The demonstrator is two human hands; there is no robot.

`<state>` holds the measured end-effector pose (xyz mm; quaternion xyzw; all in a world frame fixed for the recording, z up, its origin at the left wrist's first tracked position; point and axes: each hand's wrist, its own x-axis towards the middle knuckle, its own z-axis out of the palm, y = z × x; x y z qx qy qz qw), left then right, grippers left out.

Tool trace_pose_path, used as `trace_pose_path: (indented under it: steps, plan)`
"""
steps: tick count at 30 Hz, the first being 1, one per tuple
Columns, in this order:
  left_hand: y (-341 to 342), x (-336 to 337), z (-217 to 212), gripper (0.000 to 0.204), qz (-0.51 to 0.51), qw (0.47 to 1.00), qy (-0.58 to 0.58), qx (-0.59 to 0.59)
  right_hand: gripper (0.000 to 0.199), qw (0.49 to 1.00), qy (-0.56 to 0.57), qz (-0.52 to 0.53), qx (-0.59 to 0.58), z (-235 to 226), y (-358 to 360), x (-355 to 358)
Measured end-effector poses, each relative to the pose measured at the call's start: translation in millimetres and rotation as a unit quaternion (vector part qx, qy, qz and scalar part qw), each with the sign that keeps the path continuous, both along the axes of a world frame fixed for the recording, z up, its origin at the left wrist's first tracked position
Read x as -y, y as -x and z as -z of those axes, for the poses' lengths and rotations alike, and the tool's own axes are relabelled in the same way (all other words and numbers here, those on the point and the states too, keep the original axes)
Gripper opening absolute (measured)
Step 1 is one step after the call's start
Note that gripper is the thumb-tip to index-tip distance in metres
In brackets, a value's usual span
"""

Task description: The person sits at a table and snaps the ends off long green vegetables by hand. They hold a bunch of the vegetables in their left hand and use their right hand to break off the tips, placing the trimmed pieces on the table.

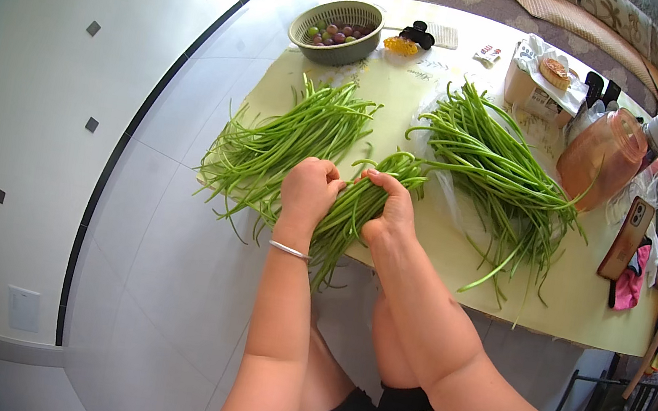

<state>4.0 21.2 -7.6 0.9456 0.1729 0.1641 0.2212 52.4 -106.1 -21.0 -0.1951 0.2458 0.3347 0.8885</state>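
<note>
A small bundle of long, thin green vegetable stems (355, 217) lies at the table's near edge, its lower ends hanging over. My right hand (391, 207) is closed around its upper part, thumb on top. My left hand (310, 192), with a silver bangle on the wrist, presses against the bundle's left side. Its fingers are curled into a pinch at the stems; their tips are partly hidden. To the left is a loose pile of the same stems (306, 130). A larger pile of stems (496, 167) lies to the right, partly on a clear plastic bag (459, 201).
At the far left stands a basket (302, 42) of grapes, beside a black hair claw (417, 34) and a yellow one (400, 45). On the right are a box (524, 93) with a pastry, an orange-pink jug (604, 157), a phone (627, 239) and a pink cloth (632, 280).
</note>
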Motion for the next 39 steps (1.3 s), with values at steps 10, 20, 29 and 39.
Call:
trace_pose_path:
  steps: [10, 20, 29, 39]
  plan:
    - [-2, -3, 3, 0.009, 0.022, 0.998, -0.041, -0.031, 0.013, 1.0, 0.018, -0.002, 0.014, -3, 1, 1]
    - [8, -7, -16, 0.009, -0.032, 0.967, 0.214, 0.134, 0.013, 1.0, 0.001, -0.011, 0.026, -1, 2, 2]
    - [22, -8, -33, 0.007, 0.06, 0.905, 0.418, 0.043, 0.021, 0.997, -0.046, -0.054, 0.043, -11, 2, 4]
    - [17, 11, -40, 0.006, -0.028, 0.921, 0.347, 0.176, 0.017, 0.994, 0.016, -0.073, 0.077, -5, 4, 1]
